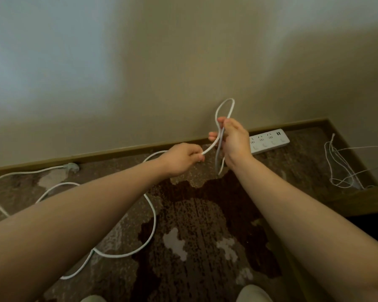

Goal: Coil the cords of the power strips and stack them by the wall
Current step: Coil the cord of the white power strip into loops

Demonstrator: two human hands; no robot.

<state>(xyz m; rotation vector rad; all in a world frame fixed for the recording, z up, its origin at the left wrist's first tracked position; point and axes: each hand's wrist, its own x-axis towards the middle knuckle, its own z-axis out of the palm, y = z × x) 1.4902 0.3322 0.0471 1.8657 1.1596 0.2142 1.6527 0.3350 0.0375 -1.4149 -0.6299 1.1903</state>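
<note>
Both hands' fingers (198,154) pinching cord (212,144)

Power strip (271,141) left end behind right hand (234,140), plug (71,167) blurred (possibly three-pin), thin wires (340,168) cut off right.

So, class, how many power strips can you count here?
1: the power strip lies on the carpet against the wall, behind the right hand. Others may be outside the picture.

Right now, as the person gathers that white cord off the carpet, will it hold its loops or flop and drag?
Likely semi-stiff: the loop above the right hand stands up unaided. The white cord lies in wide curves, so it probably resists tight bends. Its plug may snag on the carpet.
</note>
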